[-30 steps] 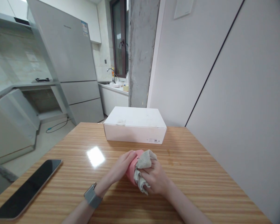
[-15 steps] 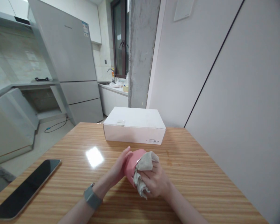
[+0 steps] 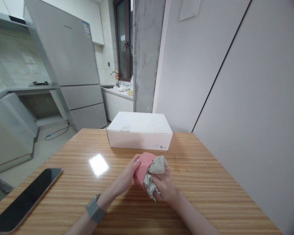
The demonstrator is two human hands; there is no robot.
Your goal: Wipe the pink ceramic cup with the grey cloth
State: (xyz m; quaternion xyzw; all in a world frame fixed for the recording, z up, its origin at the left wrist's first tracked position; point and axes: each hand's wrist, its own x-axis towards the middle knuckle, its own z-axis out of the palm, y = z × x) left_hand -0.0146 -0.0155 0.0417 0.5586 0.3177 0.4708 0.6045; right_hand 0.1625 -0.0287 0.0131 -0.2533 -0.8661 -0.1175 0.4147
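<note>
A pink bowl-like vessel (image 3: 142,168) is tilted on its side above the table, its opening turned toward my right hand. My left hand (image 3: 127,175), with a grey-banded watch on its wrist, grips the vessel from the left. A grey-white cloth (image 3: 157,165) is bunched in my right hand (image 3: 165,186) and pressed against the vessel's opening and rim. The cloth hides the inside of the vessel and some of my right fingertips.
A white box (image 3: 139,130) lies beyond my hands on the wood-grain table (image 3: 205,192). A dark phone (image 3: 26,200) rests at the left edge. Behind are a fridge (image 3: 71,49), a sink counter and a white wall panel on the right.
The pink vessel has turned a little and moved slightly up and to the right, with both hands following. The cloth stays in my right hand against its opening.
</note>
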